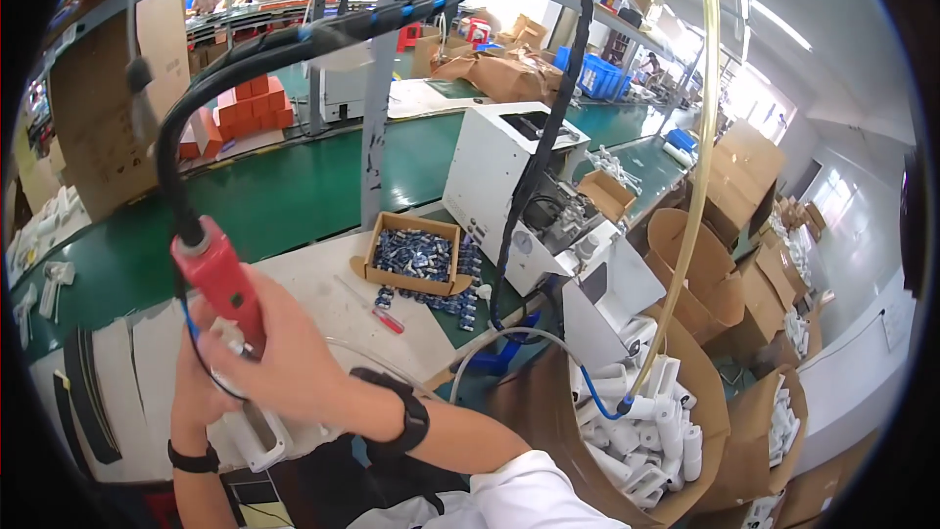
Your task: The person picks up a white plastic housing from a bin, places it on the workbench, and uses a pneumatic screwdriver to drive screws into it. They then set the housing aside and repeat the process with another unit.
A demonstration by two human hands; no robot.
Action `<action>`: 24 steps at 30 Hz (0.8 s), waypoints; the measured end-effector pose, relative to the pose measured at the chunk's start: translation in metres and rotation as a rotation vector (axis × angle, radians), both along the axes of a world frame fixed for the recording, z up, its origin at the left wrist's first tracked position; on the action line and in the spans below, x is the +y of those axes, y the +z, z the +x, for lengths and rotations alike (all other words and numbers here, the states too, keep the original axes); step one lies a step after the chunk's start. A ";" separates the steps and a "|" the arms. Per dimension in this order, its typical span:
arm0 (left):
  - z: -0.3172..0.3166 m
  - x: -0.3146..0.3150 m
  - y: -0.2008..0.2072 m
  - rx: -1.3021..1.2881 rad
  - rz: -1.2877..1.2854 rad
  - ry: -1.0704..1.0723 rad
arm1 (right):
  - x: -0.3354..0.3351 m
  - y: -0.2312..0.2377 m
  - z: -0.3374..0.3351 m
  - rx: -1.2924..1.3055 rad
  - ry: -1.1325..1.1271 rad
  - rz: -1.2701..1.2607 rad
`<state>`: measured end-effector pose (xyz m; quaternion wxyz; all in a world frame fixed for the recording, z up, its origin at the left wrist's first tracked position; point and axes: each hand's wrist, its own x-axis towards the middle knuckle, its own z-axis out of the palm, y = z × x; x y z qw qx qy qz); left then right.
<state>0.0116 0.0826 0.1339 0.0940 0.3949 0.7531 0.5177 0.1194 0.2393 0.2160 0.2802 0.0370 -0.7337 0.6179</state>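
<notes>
A red handheld power tool point(223, 279) on a thick black cable is in the grip of my right hand point(289, 367), whose fingers wrap round its lower body. My left hand point(199, 387) is closed just below and to the left, mostly behind the right one. It holds a white plastic housing point(258, 439), whose lower end with an oblong opening shows beneath my hands. The tool's tip and the spot where it meets the housing are hidden by my fingers.
A cardboard tray point(416, 284) of small blue parts stands on the bench, with a red-handled screwdriver point(387, 318) nearby. A white machine point(504, 167) stands beyond. At right, a large carton point(710, 411) holds white housings. A yellowish hose point(697, 206) hangs down into it.
</notes>
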 end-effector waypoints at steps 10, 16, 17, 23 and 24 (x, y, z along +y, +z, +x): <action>0.053 0.027 0.043 -0.269 0.489 0.102 | 0.100 -0.022 0.162 0.091 0.314 0.175; 0.051 0.033 0.050 -0.274 0.559 0.108 | 0.173 -0.062 0.169 -0.367 -0.419 -0.212; 0.050 0.033 0.047 -0.276 0.558 0.114 | 0.173 -0.077 0.156 -0.434 -0.346 -0.070; 0.052 0.030 0.046 -0.207 0.544 0.109 | 0.168 -0.137 0.053 -0.676 -0.225 0.763; 0.050 0.026 0.042 -0.173 0.527 0.118 | 0.166 -0.144 0.036 -0.846 -0.199 0.849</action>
